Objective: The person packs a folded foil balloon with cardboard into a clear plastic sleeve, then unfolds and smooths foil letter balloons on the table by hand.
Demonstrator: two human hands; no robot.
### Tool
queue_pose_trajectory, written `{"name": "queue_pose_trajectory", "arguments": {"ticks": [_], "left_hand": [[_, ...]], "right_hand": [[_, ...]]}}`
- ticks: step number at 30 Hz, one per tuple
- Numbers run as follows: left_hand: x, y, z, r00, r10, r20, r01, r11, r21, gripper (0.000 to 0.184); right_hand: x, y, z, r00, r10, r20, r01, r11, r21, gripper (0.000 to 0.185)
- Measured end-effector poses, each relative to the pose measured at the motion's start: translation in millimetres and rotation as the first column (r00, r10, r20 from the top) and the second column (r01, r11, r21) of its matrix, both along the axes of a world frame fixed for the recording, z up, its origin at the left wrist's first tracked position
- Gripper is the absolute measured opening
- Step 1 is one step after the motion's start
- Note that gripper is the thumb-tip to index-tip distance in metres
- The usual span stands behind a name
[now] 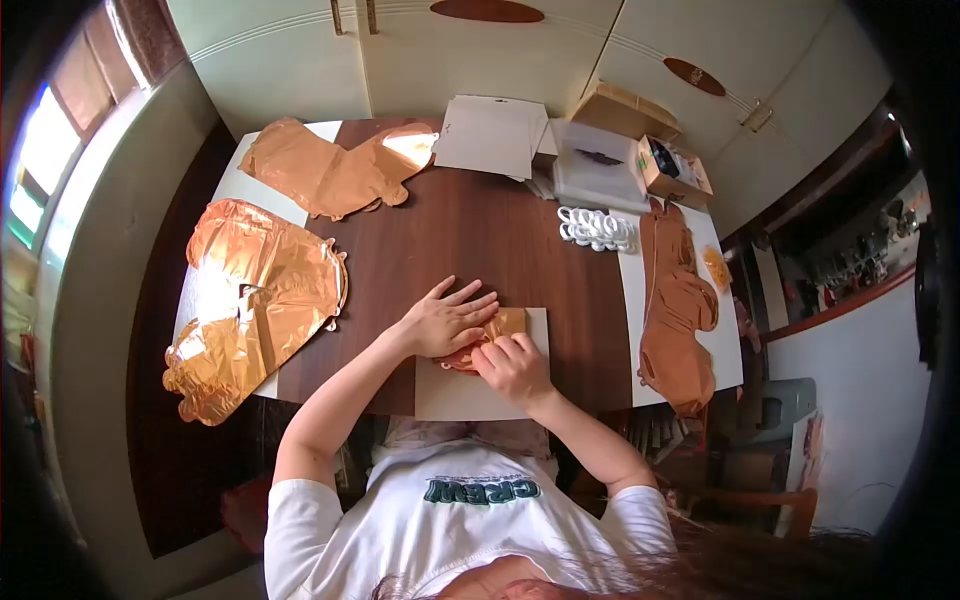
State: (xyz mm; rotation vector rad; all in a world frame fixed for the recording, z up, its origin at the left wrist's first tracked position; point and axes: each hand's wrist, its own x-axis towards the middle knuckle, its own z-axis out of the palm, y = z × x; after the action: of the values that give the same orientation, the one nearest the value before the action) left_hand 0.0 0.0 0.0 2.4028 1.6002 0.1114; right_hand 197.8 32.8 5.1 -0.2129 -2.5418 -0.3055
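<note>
A folded copper-coloured foil balloon (512, 321) lies on a white board (466, 392) at the table's near edge. Flat across its left part rests my left hand (450, 320), fingers stretched out and slightly spread. My right hand (513, 369) is closed at the balloon's near side, its fingers curled in a pinch on the foil. Both hands cover much of the balloon, so its full outline is hidden.
Flat foil balloons lie at the left (250, 300), far left (330, 168) and right (680, 310) of the brown table (490, 240). White sheets (490, 135), a clear plastic stack (600, 165), an open box (676, 170) and white rings (597, 230) sit at the back.
</note>
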Motion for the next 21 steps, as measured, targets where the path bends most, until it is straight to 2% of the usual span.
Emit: {"name": "queue_pose_trajectory", "arguments": {"ticks": [5,8,11,14,21], "left_hand": [[1.7,0.2,-1.6,1.000,-0.003,0.013,0.003,1.000,0.002,0.056],[0.1,0.9,-2.1,1.000,-0.003,0.018,0.003,1.000,-0.005,0.056],[-0.1,-2.1,-5.3,1.000,-0.004,0.030,0.001,0.997,0.081,0.054],[-0.4,-1.0,-8.6,0.999,-0.005,0.036,0.002,0.995,0.100,0.054],[-0.7,-1.3,-5.2,0.999,0.001,0.054,-0.005,0.997,0.073,0.055]], "right_hand": [[2.4,-1.8,-1.7,1.000,-0.007,0.022,0.007,1.000,-0.007,0.007],[-0.3,-5.2,2.8,0.999,-0.026,0.026,0.029,0.993,-0.118,0.009],[-3.0,-9.7,14.3,1.000,0.004,0.014,0.000,0.969,-0.246,0.012],[-5.2,-9.0,10.4,1.000,0.001,0.008,0.001,0.963,-0.270,0.014],[-10.2,-7.3,5.3,1.000,0.011,-0.021,-0.015,0.984,-0.178,0.006]]}}
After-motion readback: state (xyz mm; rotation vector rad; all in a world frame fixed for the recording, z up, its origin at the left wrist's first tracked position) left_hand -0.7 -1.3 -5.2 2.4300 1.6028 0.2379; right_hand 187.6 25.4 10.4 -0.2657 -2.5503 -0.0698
